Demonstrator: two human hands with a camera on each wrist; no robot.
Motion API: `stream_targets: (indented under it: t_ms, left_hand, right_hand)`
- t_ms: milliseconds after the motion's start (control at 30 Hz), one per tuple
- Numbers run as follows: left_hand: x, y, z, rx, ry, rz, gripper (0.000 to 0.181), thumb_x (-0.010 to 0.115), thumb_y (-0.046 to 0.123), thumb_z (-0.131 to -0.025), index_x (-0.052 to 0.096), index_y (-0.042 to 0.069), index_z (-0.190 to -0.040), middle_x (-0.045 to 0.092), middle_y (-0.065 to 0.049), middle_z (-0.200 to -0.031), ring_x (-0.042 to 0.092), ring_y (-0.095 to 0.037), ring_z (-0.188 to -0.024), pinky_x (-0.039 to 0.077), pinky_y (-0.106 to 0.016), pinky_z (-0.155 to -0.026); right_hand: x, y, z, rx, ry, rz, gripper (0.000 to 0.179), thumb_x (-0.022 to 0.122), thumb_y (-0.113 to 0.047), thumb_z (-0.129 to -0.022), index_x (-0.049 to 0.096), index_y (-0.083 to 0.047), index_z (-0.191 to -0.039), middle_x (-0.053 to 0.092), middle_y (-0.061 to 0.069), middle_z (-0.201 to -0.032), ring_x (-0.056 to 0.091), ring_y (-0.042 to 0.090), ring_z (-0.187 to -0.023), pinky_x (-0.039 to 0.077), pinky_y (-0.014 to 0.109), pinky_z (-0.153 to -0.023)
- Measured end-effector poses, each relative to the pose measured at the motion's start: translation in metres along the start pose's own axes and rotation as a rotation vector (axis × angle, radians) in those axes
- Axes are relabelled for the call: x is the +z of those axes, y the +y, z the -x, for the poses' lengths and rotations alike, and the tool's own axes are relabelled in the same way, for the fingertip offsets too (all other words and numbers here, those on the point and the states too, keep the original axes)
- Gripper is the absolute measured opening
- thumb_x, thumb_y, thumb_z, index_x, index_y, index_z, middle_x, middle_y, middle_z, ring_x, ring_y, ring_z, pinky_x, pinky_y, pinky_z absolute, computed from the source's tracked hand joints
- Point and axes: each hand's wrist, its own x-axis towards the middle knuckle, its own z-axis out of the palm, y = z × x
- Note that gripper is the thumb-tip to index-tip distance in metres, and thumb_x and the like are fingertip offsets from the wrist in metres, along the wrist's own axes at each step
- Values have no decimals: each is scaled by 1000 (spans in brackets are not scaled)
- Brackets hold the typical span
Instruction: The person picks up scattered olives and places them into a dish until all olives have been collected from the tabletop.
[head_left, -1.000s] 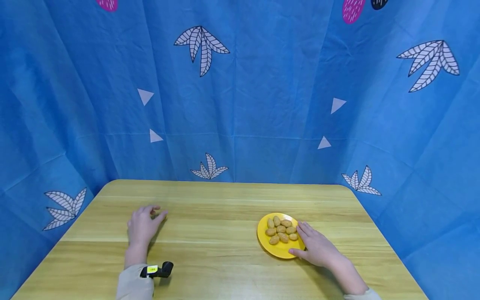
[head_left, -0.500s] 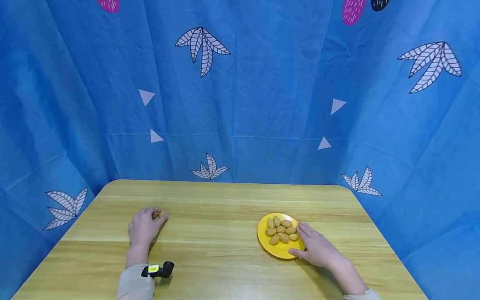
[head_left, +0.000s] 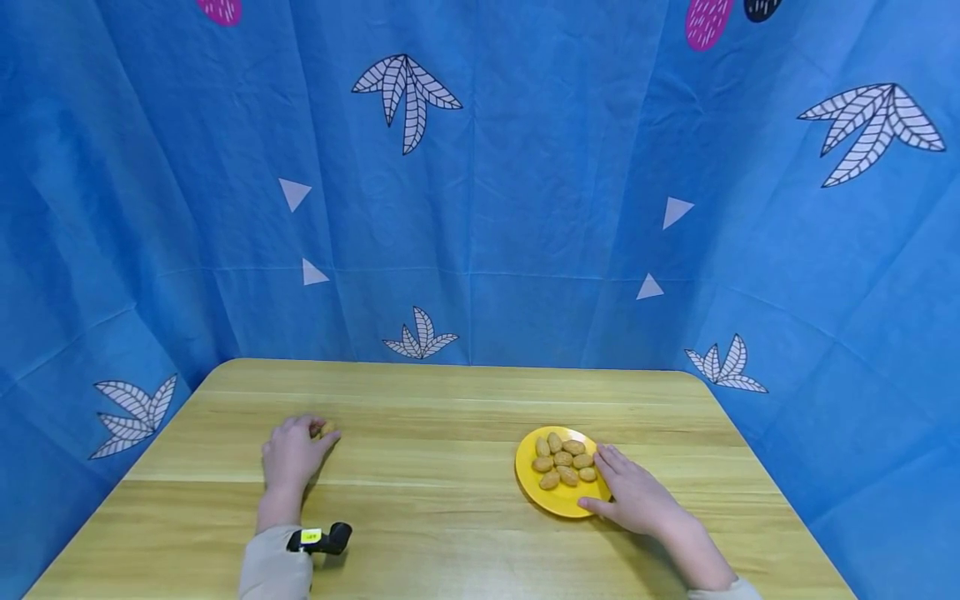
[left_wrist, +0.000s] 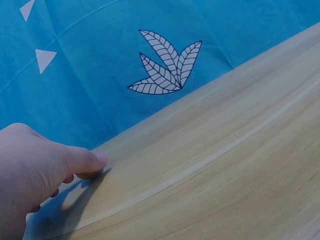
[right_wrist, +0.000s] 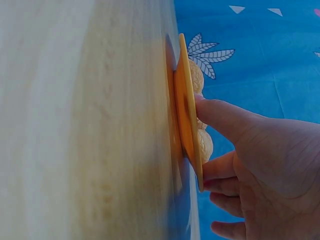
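Note:
Toward the table's left side, my left hand (head_left: pixel 288 454) reaches down, its thumb and fingers pinching a tan walnut (head_left: pixel 327 428). In the left wrist view only a sliver of the walnut (left_wrist: pixel 89 175) shows under the thumb, low at the tabletop. My right hand (head_left: pixel 637 497) lies at the right edge of a round yellow plate (head_left: pixel 558 504), its fingers fairly straight and the thumb laid over the rim. Several oval tan walnuts (head_left: pixel 563 458) with wrinkled shells sit grouped on the plate. From the right wrist, the plate (right_wrist: pixel 186 115) appears edge-on, walnuts (right_wrist: pixel 205 145) behind the thumb.
A light wooden table (head_left: pixel 450 492) carries everything. Behind it and along both sides hangs a blue curtain (head_left: pixel 540 167) printed with leaves and triangles. A black strap device (head_left: pixel 321 539) sits on the left wrist.
My left hand has shifted slightly right, and its thumb and fingers have closed in on the walnut, which now shows between them. The right hand and plate stay put.

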Motion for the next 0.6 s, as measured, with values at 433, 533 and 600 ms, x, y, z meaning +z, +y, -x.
stream_targets:
  t_ms: [433,533,600]
  left_hand:
    - [5,17,-1,70,9,-17,39,72,40,-84,70,8,-106,68,-15,-105,58,-40,-102,40,-55,-81]
    - [7,21,-2,90,12,-22,37,74,39,-84,70,8,-104,68,-13,-101,59,-39,-101,41,-54,-80]
    - [7,25,-2,105,8,-25,37,74,39,-84,71,8,-104,68,-13,-101,60,-38,-100,41,-55,-80]
  right_hand:
    - [1,0,1,-16,15,23,81,62,-50,-89,42,9,-141,33,28,-153,30,45,-143,28,57,-113]
    - [1,0,0,-23,24,28,80,62,-49,-90,42,9,-141,33,28,-152,31,45,-142,29,57,-113]
    - [1,0,0,-18,21,21,80,62,-49,-90,42,9,-141,33,28,-153,30,45,-142,29,57,-113]
